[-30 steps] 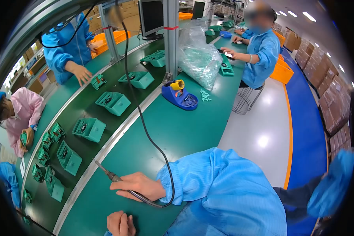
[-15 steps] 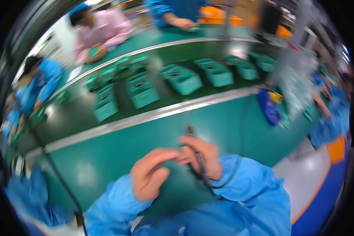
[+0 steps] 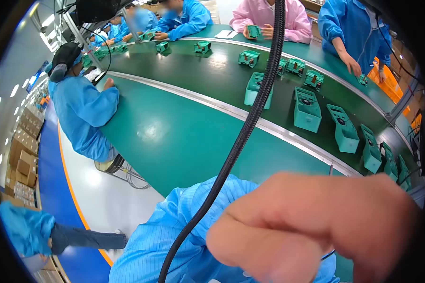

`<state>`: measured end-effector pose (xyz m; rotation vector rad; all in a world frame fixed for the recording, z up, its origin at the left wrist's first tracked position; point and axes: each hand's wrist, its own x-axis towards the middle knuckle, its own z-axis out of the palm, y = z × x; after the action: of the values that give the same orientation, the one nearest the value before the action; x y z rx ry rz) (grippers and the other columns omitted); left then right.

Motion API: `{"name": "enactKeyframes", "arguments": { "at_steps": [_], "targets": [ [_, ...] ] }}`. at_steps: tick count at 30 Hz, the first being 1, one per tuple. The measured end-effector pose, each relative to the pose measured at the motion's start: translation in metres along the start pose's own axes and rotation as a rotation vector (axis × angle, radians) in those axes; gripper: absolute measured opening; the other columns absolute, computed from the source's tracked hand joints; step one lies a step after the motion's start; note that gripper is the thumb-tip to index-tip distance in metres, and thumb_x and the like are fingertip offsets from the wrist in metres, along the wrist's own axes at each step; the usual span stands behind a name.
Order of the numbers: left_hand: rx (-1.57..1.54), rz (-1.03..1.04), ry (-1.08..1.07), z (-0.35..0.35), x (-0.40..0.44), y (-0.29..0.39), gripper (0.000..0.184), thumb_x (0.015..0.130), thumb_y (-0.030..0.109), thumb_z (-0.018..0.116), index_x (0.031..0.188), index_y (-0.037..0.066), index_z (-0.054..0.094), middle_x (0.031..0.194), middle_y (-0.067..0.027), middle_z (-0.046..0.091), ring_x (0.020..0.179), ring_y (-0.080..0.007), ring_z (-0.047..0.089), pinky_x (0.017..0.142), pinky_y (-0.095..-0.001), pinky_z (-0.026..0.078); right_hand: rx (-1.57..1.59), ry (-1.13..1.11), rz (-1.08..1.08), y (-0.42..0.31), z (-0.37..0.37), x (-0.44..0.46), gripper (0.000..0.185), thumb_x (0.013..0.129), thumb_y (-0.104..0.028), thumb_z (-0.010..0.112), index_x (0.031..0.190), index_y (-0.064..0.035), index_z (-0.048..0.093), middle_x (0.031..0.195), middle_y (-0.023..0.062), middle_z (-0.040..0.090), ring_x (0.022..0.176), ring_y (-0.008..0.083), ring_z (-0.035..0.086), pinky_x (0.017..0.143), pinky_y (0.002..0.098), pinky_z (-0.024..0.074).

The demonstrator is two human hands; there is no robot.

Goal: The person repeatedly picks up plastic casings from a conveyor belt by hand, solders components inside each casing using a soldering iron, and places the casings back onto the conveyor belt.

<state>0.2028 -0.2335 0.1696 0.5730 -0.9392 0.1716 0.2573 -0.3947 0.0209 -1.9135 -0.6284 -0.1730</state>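
A curled hand, which I take to be my left hand (image 3: 316,212), fills the lower right of the view, very close to the camera. Its fingers are bent and pressed together; what they hold, if anything, is hidden. My right hand does not show. Just above the near hand, the thin dark tip of a tool (image 3: 331,169) pokes up by the rail. Below it runs a short bit of black cord (image 3: 328,255). A thick black braided cable (image 3: 243,134) hangs diagonally in front of the camera, left of the hand. My blue sleeve (image 3: 193,207) lies behind this cable.
Several green plastic housings (image 3: 308,108) and smaller green assemblies (image 3: 249,57) stand on the dark conveyor (image 3: 189,66). A metal rail (image 3: 222,107) separates it from the green worktable (image 3: 174,137). Co-workers (image 3: 82,108) sit at left and across; another person (image 3: 28,231) is at lower left.
The view has swung left and tilted. One hand has come up close to the camera, and the other has dropped from sight. The braided cable now crosses the middle.
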Motion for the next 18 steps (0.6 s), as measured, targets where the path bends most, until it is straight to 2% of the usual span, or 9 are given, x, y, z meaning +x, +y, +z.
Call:
{"name": "enactKeyframes", "arguments": {
  "at_steps": [5, 7, 18],
  "targets": [
    [0.015, 0.040, -0.020, 0.003, -0.006, 0.004, 0.047, 0.104, 0.034, 0.047, 0.126, -0.007, 0.054, 0.118, -0.0252, 0.059, 0.104, -0.0328, 0.062, 0.094, -0.0475, 0.048, 0.004, -0.043, -0.018, -0.001, -0.001, -0.003, 0.028, 0.097, -0.008, 0.061, 0.123, -0.0013, 0.064, 0.080, 0.0108, 0.065, 0.074, 0.0175, 0.063, 0.072, 0.0299, 0.0509],
    [0.017, 0.061, -0.030, 0.002, -0.008, 0.003, 0.046, 0.104, 0.033, 0.047, 0.126, -0.006, 0.054, 0.118, -0.0246, 0.059, 0.103, -0.0320, 0.062, 0.094, -0.0469, 0.047, 0.007, -0.043, -0.003, -0.027, 0.003, 0.008, 0.026, 0.097, -0.008, 0.061, 0.122, -0.0015, 0.064, 0.079, 0.0101, 0.065, 0.071, 0.0162, 0.061, 0.069, 0.0286, 0.0494],
    [0.015, 0.127, -0.077, 0.003, -0.013, 0.012, 0.041, 0.104, 0.030, 0.047, 0.123, -0.005, 0.056, 0.118, -0.0216, 0.056, 0.099, -0.0277, 0.061, 0.093, -0.0432, 0.047, -0.008, -0.052, 0.001, -0.014, 0.005, -0.002, 0.024, 0.097, -0.008, 0.061, 0.120, -0.0016, 0.065, 0.077, 0.0098, 0.065, 0.068, 0.0153, 0.060, 0.066, 0.0278, 0.0480]
  ]
}}
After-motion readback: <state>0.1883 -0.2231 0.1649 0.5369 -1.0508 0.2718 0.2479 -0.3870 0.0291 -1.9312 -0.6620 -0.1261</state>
